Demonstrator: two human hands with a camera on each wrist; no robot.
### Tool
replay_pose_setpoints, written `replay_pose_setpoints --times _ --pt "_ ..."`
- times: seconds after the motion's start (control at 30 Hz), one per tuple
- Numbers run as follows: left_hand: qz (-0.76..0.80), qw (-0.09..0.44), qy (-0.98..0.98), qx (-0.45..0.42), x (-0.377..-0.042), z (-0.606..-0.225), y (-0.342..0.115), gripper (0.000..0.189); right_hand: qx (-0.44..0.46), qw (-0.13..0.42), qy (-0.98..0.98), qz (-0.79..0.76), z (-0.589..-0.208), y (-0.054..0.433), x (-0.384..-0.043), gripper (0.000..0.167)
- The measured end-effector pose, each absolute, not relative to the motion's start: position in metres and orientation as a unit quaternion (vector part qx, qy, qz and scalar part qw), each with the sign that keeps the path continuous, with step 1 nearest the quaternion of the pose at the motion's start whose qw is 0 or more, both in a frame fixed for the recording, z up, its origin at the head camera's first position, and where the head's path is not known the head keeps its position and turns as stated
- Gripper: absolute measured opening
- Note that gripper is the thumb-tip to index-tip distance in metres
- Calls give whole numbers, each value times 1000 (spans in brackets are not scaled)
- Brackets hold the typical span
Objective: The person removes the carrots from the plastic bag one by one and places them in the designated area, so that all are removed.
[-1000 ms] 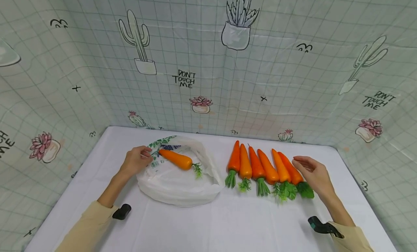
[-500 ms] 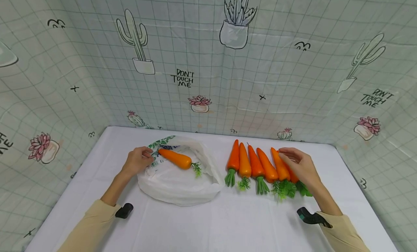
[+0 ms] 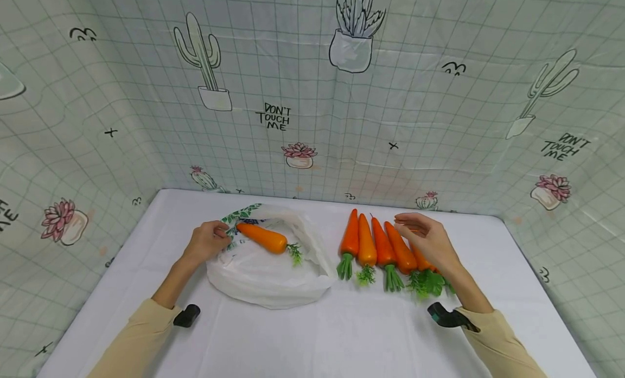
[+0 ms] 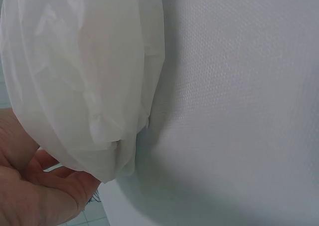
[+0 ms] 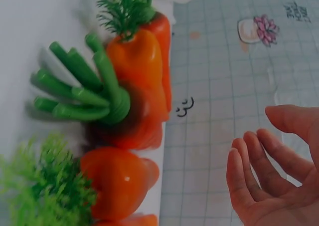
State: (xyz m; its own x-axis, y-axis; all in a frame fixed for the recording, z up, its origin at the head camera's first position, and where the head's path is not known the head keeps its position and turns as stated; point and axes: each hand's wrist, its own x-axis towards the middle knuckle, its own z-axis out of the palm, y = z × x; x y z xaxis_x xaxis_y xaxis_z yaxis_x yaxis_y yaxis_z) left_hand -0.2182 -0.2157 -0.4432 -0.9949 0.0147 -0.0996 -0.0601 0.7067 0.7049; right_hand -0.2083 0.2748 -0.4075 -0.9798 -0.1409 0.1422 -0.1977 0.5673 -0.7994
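A white plastic bag (image 3: pixel 273 288) with green and blue print lies with its mouth spread on the left half of the table. One orange carrot (image 3: pixel 263 238) with a small leafy top rests inside it. My left hand (image 3: pixel 204 243) pinches the bag's left rim; in the left wrist view the bag (image 4: pixel 84 76) bulges beside the fingers. My right hand (image 3: pixel 432 241) hovers over the right part of a row of carrots (image 3: pixel 350 237), covering some of them. In the right wrist view the right hand (image 5: pixel 274 173) has thumb and fingers apart, with nothing between them.
The carrots lie side by side, tips toward the back, green tops toward the front. A white cloth covers the table (image 3: pixel 303 345). Behind it and at both sides hangs a grid-patterned curtain (image 3: pixel 312 96) with cactus drawings.
My right hand has moved left along the row, from beside the rightmost carrot to above the carrots further in. The left hand and the bag have stayed nearly still.
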Motion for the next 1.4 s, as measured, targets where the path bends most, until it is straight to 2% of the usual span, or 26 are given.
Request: replay_pose_setpoints --times 0.67,1.4 --pt "369 61 927 -22 -217 -444 -216 36 151 -7 -848 508 -398 212 -231 33" --pt "370 49 927 -13 -220 -448 -214 35 232 -14 -831 505 -388 138 -242 30"
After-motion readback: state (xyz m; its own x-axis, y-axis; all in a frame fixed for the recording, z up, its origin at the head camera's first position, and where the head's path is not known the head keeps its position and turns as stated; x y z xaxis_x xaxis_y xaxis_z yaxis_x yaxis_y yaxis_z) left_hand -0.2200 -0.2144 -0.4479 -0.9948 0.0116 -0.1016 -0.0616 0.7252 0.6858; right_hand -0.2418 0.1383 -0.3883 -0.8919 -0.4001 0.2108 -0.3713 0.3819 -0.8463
